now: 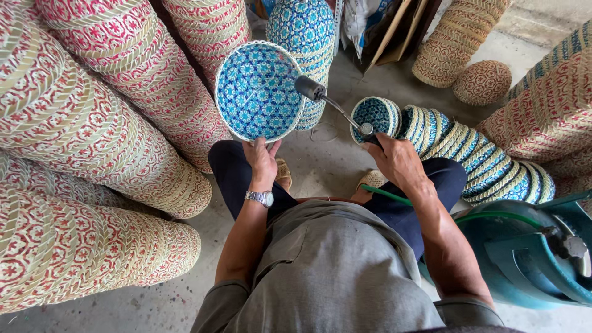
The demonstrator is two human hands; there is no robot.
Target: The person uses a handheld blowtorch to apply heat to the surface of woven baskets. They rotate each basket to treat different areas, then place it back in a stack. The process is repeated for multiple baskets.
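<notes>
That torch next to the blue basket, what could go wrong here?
1. The torch head sits right at the rim of the woven blue basket in the left hand; it might scorch or catch.
2. Stacked woven baskets crowd close around, so a flame could spread.
3. The green hose runs past the right hand to the gas cylinder; it might snag.

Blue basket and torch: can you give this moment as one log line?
left hand: holds blue woven basket by rim | right hand: grips gas torch, nozzle at basket | green hose beside gas cylinder
</notes>
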